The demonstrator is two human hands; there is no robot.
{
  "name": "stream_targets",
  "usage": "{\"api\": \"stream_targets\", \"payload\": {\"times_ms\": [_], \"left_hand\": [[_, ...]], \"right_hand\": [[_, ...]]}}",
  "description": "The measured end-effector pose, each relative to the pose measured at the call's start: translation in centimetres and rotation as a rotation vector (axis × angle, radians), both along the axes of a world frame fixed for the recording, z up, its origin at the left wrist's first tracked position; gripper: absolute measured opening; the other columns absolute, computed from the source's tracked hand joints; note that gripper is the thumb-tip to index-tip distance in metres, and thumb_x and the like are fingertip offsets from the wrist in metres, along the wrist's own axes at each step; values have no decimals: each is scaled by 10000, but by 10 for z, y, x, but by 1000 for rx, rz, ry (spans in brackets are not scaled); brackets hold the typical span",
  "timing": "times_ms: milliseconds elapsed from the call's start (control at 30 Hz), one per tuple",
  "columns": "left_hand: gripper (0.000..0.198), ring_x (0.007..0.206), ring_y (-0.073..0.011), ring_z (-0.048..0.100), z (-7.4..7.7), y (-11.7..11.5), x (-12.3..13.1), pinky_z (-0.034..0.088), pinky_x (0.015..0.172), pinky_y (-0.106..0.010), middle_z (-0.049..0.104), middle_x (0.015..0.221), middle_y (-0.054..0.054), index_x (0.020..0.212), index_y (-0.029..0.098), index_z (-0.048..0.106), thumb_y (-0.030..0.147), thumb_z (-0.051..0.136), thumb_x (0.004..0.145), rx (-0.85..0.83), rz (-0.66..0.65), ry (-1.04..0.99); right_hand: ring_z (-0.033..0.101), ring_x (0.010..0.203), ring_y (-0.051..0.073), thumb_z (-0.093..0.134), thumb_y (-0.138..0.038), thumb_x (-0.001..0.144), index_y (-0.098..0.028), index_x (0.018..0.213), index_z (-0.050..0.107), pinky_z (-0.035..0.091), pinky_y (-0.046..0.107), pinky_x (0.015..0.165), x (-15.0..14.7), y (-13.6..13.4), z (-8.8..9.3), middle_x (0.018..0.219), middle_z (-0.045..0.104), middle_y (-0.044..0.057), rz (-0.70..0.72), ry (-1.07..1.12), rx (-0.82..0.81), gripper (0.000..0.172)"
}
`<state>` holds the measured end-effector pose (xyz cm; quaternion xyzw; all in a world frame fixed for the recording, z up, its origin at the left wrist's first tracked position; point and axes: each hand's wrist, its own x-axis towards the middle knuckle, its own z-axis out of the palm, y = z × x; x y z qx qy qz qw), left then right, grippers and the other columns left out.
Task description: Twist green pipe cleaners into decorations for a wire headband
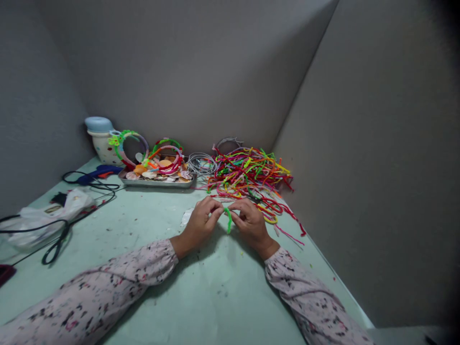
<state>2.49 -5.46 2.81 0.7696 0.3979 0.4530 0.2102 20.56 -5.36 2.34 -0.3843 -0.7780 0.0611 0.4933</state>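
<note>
A short green pipe cleaner (229,223) is held between my two hands above the table, its free end hanging down. My left hand (203,221) pinches its upper end between thumb and forefinger. From the other side, my right hand (250,224) has its thumb and fingertips closed at the same piece. Just behind my right hand spreads a tangled heap of coloured pipe cleaners (247,167), mostly red, yellow, green and pink. A small whitish patch (186,217) lies beside my left hand.
A metal tray (158,183) of shells carries several fuzzy hoops; coiled wire (201,164) sits beside it. At left are a blue-lidded container (102,139), blue-handled tool (97,174), plastic bag (46,218) and black cable (57,244). Grey walls (201,72) border the table (201,297).
</note>
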Motion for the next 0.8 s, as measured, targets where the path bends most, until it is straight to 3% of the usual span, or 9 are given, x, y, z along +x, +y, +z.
{"api": "stream_targets", "payload": {"times_ms": [567,800], "left_hand": [[166,872,-181,535,1,1,0,402,805,-323,584,869,-32,838,188,581,258,467,937,-5,17,9],[170,858,-179,536,2,-1,0,401,801,-325,588,856,-30,844,184,591,267,475,938,11,16,19]], "right_hand": [[569,649,132,600,-218,880,-218,966,685,476,261,559,-1,-3,6,936,683,60,22,-30,-6,121],[589,710,150,618,-290,880,-217,905,679,461,265,571,-3,-3,5,871,677,44,17,34,-72,98]]}}
